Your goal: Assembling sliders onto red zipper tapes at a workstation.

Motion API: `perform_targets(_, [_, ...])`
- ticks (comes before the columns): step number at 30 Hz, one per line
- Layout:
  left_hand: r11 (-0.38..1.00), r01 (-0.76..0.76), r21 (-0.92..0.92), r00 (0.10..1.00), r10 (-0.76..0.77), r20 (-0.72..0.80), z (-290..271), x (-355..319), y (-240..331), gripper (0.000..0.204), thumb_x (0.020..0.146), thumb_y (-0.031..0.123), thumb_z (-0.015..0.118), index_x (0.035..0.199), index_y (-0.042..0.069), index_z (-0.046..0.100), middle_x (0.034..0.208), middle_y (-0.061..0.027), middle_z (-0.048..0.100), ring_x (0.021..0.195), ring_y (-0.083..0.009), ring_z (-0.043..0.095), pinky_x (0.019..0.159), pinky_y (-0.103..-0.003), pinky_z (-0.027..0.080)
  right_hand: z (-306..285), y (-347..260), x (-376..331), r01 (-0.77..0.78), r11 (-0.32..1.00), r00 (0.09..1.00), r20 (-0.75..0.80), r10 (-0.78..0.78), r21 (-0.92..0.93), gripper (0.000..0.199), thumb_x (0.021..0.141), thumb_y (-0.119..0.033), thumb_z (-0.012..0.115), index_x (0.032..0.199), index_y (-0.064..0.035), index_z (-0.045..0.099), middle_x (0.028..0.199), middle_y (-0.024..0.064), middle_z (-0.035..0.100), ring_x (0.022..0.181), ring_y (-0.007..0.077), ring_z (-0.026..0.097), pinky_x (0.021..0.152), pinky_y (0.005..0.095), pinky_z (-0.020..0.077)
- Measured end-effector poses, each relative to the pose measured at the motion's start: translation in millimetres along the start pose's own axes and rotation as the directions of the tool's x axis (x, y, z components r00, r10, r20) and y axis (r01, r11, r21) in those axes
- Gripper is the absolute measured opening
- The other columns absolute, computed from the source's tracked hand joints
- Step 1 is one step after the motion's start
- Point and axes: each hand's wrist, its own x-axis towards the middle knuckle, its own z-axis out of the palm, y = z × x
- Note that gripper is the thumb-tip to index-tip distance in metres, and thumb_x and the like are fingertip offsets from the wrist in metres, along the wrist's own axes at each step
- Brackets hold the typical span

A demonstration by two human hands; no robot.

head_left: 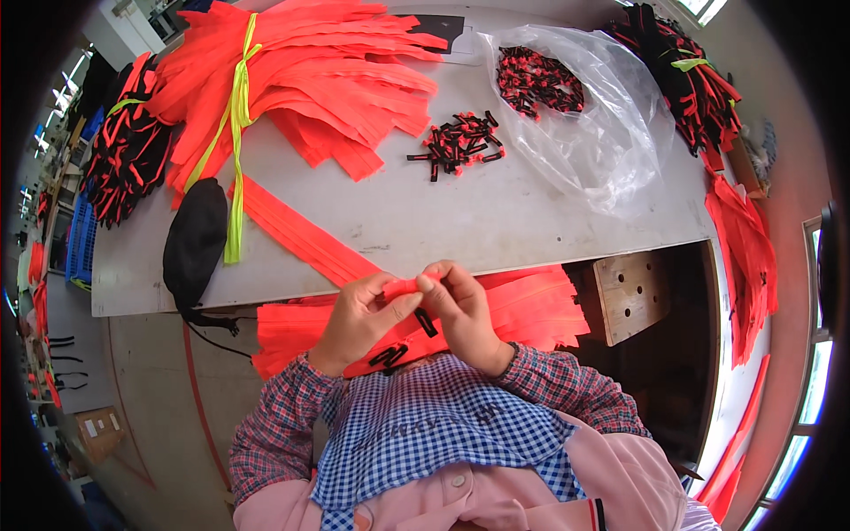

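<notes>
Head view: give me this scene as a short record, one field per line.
Left hand: pinching an orange strip
Right hand: gripping the same strip
Between hands: small black tab hanging down
Beneath hands: layered orange strips
Table, left side: large orange bundle, tied with yellow-green ribbon
Table, centre: loose black-and-red pieces
Table, right side: clear plastic bag with similar pieces
</notes>
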Motion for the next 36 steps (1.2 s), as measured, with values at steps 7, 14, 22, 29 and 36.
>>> perform_targets(7, [0.872,-0.182,0.454,0.98,0.123,0.158,-17,14,-5,0.03,0.086,0.013,0.074,0.11,-0.002,0.066,0.092,-0.0136,0.07,0.079,-0.0191,0.067,0.072,-0.029,0.053,8,-63,63,0.325,0.916,0.896,-0.388,-0.218,0.237,0.014,0.103,-0.021,0.056,0.101,-0.0077,0.061,0.093,-0.002,0.064,0.081,0.0045,0.058,0.073,0.0217,0.0477])
perform_targets(14, [0.793,-0.218,0.569,0.972,0.121,0.203,-74,32,-18,0.039,0.087,0.028,0.073,0.109,-0.003,0.066,0.095,-0.0227,0.069,0.084,-0.0292,0.068,0.078,-0.036,0.053,-81,-149,85,0.648,0.756,0.637,-0.478,-0.604,-0.092,0.035,0.106,-0.029,0.045,0.119,-0.0016,0.063,0.11,0.0062,0.068,0.098,0.0145,0.066,0.089,0.0297,0.0521])
perform_targets(22, [0.67,0.08,0.738,0.949,-0.278,0.149,-201,18,36,0.029,0.081,0.02,0.077,0.095,-0.004,0.068,0.084,-0.0122,0.069,0.074,-0.0202,0.06,0.074,-0.031,0.05,-179,-178,14,0.577,0.668,0.445,-0.505,-0.739,-0.47,0.016,0.101,-0.019,0.06,0.1,-0.0038,0.064,0.091,0.0025,0.067,0.083,0.0076,0.062,0.074,0.0223,0.0504])
perform_targets(29, [0.997,0.061,-0.052,0.902,-0.078,-0.426,-225,-23,44,0.027,0.084,0.008,0.076,0.107,-0.001,0.068,0.095,-0.0039,0.07,0.085,-0.0111,0.065,0.077,-0.027,0.054,-198,-123,-39,-0.102,-0.244,0.994,-0.111,0.022,-0.964,0.022,0.085,-0.019,0.072,0.095,-0.0017,0.063,0.091,0.0152,0.066,0.084,0.0356,0.064,0.073,0.0401,0.0516])
perform_targets(36, [0.981,-0.084,0.176,0.987,0.106,-0.118,-78,4,77,0.035,0.084,0.0,0.074,0.118,-0.001,0.065,0.102,-0.0054,0.071,0.092,-0.0116,0.067,0.084,-0.027,0.055,-34,-114,17,0.352,0.498,0.93,0.354,-0.095,-0.793,0.035,0.088,-0.011,0.073,0.119,0.0005,0.063,0.115,0.0147,0.068,0.104,0.027,0.067,0.087,0.0371,0.0542])
